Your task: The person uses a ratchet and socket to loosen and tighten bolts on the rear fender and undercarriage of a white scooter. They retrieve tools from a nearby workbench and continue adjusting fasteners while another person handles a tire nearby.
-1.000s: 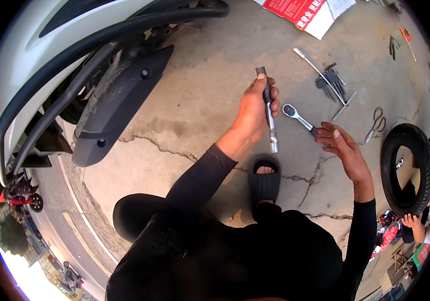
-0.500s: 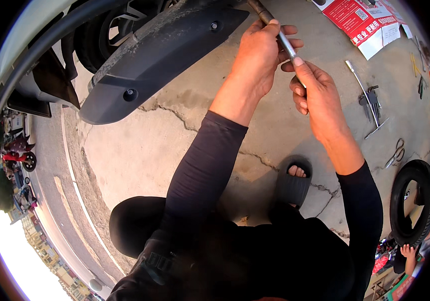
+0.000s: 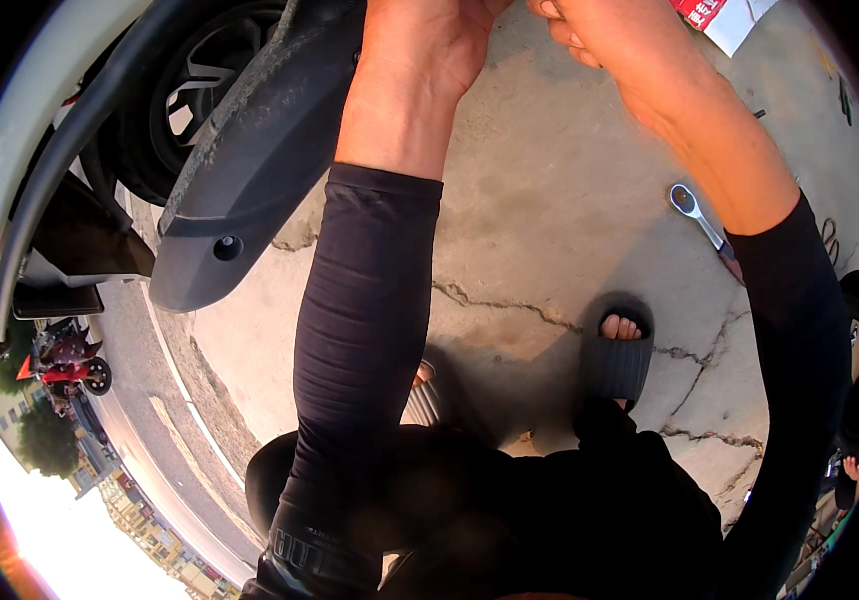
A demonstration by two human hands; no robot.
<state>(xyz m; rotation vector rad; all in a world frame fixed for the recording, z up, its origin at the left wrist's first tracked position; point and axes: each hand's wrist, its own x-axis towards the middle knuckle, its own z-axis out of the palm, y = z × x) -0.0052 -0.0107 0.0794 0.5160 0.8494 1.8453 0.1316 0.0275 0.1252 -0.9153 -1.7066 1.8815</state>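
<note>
My left hand (image 3: 427, 45) reaches to the top edge of the view beside a dark plastic cover (image 3: 274, 170); its fingers are mostly cut off. Close to its right, my right hand (image 3: 617, 48) has its fingers curled inward. Whatever lies between the hands is beyond the frame. The scuffed cover has a recessed bolt (image 3: 228, 247) near its lower end. Behind it is a vehicle wheel (image 3: 194, 95) with a black tyre. A ratchet wrench (image 3: 685, 202) lies on the concrete, its handle partly behind my right forearm.
Slippers (image 3: 617, 360) are on my feet over cracked concrete. Scissors (image 3: 829, 240), a black tyre (image 3: 857, 300) and another person's hand (image 3: 854, 468) are at the right. A red-and-white printed sheet (image 3: 739, 22) lies far right; a red motorcycle (image 3: 69, 372) stands by the road, left.
Both hands have shifted toward the top edge, and the metal rod they held is out of view. The view has also shifted. The ratchet wrench has come into sight.
</note>
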